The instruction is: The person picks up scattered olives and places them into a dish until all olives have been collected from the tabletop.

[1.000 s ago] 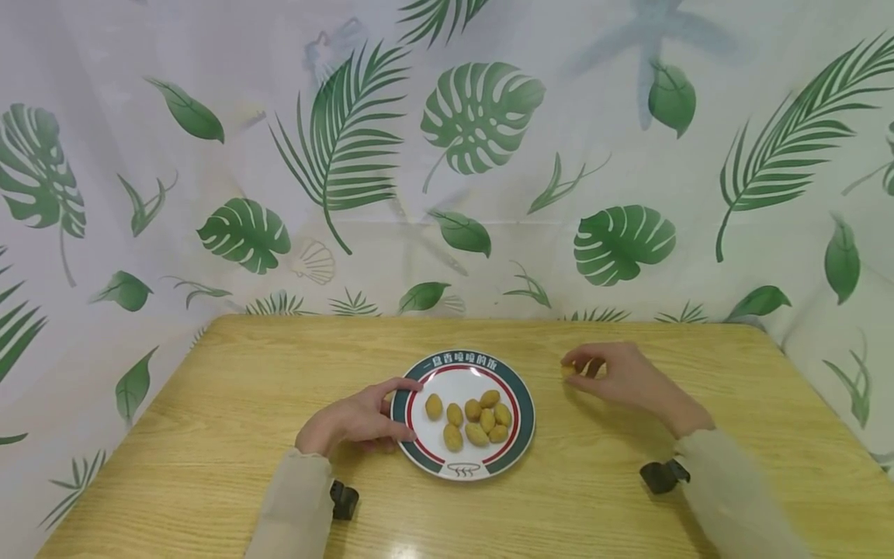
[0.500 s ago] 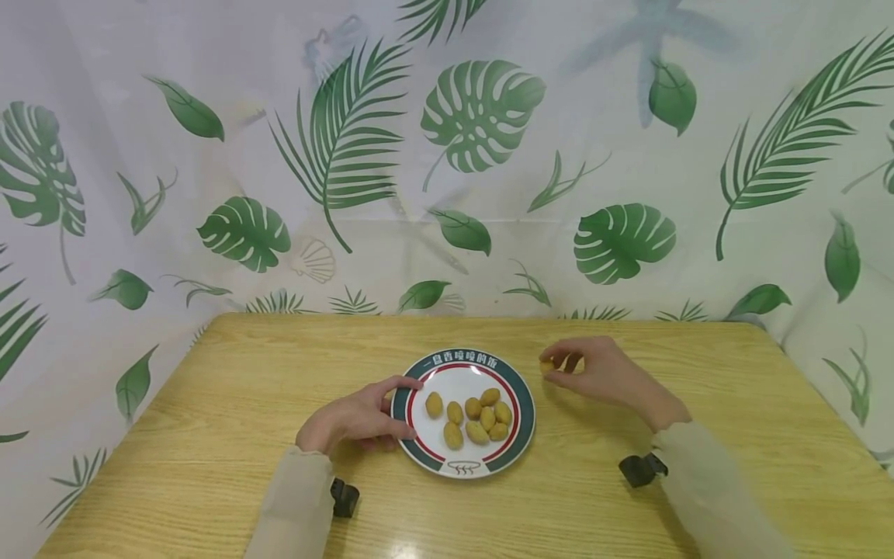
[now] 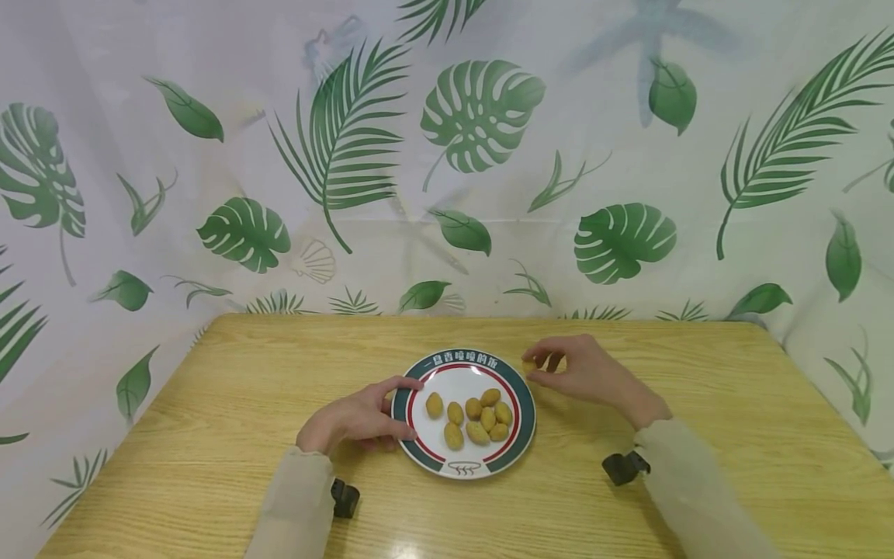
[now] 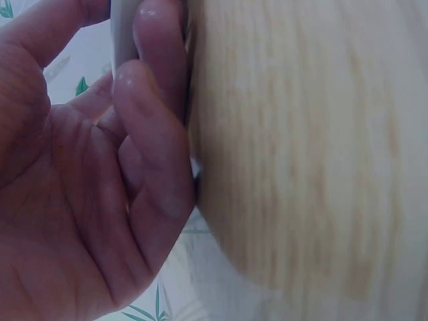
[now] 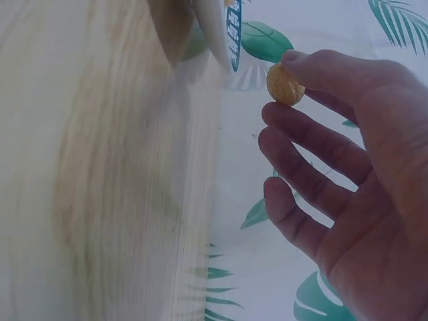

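Observation:
A round plate (image 3: 528, 415) with a dark green rim and a red inner ring lies on the table. Several yellow-brown, oval snack balls (image 3: 477, 432) rest on its white middle. My left hand (image 3: 352, 419) grips the left side of the rim, thumb and forefinger over it; in the left wrist view other fingers (image 4: 157, 120) curl beneath the plate edge (image 4: 124, 33). Just off the upper right rim, my right hand (image 3: 587, 373) pinches one rough, yellow-brown snack ball (image 5: 285, 85) between thumb and forefinger, its other fingers spread loosely in the right wrist view.
The wooden table (image 3: 230, 388) runs back to a pale curtain (image 3: 517, 256) printed with green leaves. Dark camera mounts (image 3: 344, 498) sit on both wrists, near the light sleeves (image 3: 293, 505).
My right hand has moved left, toward the plate, carrying the pinched snack ball. The left hand, the plate and the snack balls on it have stayed in place.

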